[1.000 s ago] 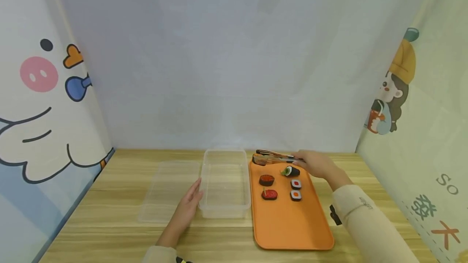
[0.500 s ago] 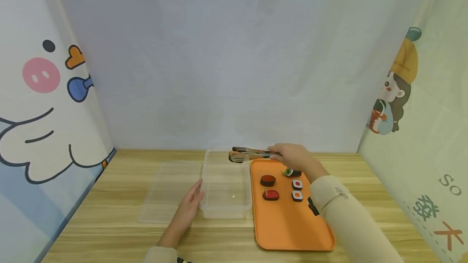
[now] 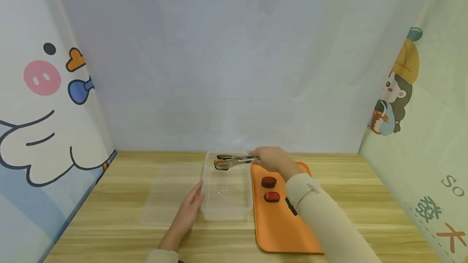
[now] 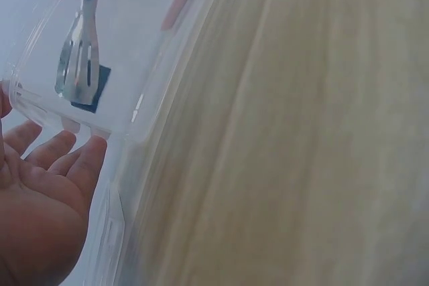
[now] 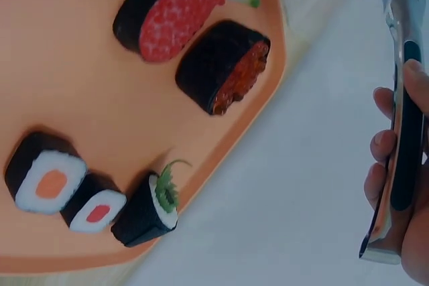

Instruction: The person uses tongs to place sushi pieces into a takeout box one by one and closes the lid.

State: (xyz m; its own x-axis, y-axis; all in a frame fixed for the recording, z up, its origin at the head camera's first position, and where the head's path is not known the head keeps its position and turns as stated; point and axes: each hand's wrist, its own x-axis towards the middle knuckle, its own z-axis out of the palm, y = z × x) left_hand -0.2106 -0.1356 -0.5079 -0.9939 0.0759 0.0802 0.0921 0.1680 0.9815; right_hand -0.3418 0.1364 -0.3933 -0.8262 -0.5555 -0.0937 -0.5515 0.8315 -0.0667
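My right hand grips metal tongs with dark handle insets. Between the tong tips sits a dark-wrapped sushi piece, over the far part of a clear plastic container. Against the container's left side rests my left hand, its fingers fairly straight at the rim in the left wrist view. On the orange tray to the right are a red-topped sushi and a roe sushi. Two square rolls, one orange-centred and one red-centred, and a hand roll show in the right wrist view.
A flat clear lid lies left of the container on the wooden table. A pale cloth hangs behind, with printed cloths at both sides. My right forearm crosses above the tray.
My right hand has carried the tongs and sushi piece leftward from the tray's far end to over the container, now slightly lower than half a second ago. My left hand stays at the container's side.
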